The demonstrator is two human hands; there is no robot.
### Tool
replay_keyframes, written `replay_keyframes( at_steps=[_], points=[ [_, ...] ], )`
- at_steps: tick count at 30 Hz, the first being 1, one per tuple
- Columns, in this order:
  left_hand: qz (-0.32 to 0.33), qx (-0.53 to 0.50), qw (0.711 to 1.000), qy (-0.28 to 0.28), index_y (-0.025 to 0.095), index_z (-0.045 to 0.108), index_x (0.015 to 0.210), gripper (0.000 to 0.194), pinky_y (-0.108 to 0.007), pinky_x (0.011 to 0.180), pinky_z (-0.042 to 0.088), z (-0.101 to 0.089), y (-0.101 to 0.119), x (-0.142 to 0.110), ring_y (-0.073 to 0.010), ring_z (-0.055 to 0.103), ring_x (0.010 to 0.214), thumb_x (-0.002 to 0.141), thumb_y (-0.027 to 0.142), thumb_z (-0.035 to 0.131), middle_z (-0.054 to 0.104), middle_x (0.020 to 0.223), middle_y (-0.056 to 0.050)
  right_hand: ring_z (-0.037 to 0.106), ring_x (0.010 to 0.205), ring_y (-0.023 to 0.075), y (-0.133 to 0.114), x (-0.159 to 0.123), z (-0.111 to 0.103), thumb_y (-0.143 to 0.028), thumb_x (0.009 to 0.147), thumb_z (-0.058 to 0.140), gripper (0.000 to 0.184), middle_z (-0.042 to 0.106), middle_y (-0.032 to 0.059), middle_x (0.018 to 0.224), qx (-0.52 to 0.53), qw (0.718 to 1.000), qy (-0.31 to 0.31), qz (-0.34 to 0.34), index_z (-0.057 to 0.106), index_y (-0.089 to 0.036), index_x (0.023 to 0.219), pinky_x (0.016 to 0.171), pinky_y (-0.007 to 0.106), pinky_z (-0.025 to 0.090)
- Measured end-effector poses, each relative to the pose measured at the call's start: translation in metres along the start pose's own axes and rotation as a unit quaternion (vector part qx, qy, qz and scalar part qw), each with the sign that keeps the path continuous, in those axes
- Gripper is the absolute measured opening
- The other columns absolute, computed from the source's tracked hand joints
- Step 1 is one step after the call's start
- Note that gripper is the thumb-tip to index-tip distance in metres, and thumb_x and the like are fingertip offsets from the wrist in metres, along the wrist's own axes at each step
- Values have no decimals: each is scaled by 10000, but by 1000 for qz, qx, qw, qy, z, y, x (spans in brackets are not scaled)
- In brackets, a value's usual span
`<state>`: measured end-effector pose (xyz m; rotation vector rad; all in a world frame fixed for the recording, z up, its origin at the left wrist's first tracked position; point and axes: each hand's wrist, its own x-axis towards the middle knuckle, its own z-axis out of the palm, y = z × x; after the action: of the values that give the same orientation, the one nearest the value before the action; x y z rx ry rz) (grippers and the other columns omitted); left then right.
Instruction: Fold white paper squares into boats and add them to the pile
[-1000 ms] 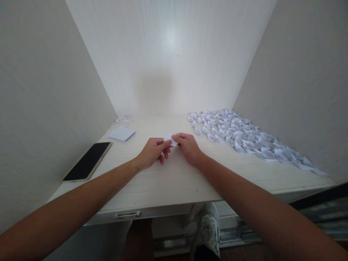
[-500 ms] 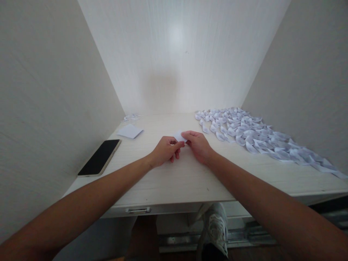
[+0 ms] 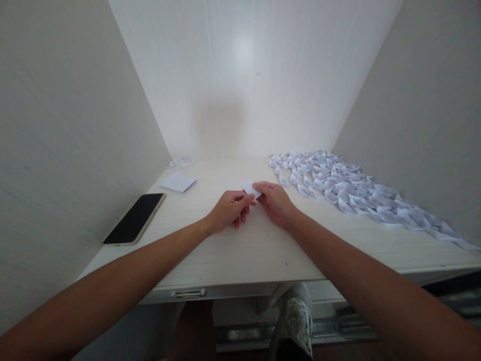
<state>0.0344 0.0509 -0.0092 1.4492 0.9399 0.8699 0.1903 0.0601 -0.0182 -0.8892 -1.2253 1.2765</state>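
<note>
A small white piece of paper [image 3: 251, 187] is held just above the middle of the table. My left hand [image 3: 228, 208] pinches its near left edge between thumb and forefinger, the other fingers curled beneath. From the other side, my right hand [image 3: 275, 201] grips it with the thumb on top and fingers underneath. My fingers hide part of the paper, so its folds cannot be made out. A stack of white paper squares [image 3: 178, 181] lies beyond my left hand. To the right spreads a large pile of folded or twisted white paper pieces [image 3: 338, 185].
A dark-screened phone [image 3: 135, 219] lies at the table's left, beside the side wall. Thin white scraps [image 3: 181, 162] sit in the far left corner. Panels enclose the white table [image 3: 233, 263] on three sides. Under its front edge is a drawer handle [image 3: 188, 293]; a shoe [image 3: 296, 316] shows below.
The paper has tilted slightly between my fingers, showing more of its face. Both hands keep their hold and have barely moved. The whole view has shifted a little.
</note>
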Motion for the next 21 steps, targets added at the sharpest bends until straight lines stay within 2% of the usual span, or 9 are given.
replay_keyframes(
  at_steps=[3,7,11,16,21],
  points=[
    [3,9,1000,3,144,626,720,301,-176,278,308,0,0,0,-77,470,348,937,350,599,550,541,29,553,657,175,-1,-1,0,-356,743,707,176,634,13,643,50,999,-7,15,640,-215,661,714,336,469],
    [-8,8,1000,6,154,618,705,325,-178,292,287,-3,-1,1,-72,437,334,920,396,593,529,510,39,578,709,186,-1,0,0,-340,746,705,149,659,26,691,43,999,-3,24,660,-218,674,734,337,472],
    [26,37,998,34,181,570,676,378,-179,315,257,-5,-1,1,-68,396,321,929,459,534,489,469,62,572,721,188,0,2,-2,-350,734,691,149,660,27,724,24,999,2,28,662,-225,659,730,335,471],
    [71,68,994,51,188,499,562,426,-192,381,266,-6,-3,2,-66,364,344,926,407,473,434,400,58,561,706,181,0,2,-3,-309,693,723,102,662,25,727,40,999,-7,33,701,-221,646,723,329,467],
    [65,58,994,64,195,512,579,437,-207,384,253,-9,-8,4,-78,366,360,925,460,471,444,417,54,582,727,180,-4,0,-2,-284,692,733,93,683,21,722,54,997,-24,54,714,-221,627,737,318,473]
  ],
)
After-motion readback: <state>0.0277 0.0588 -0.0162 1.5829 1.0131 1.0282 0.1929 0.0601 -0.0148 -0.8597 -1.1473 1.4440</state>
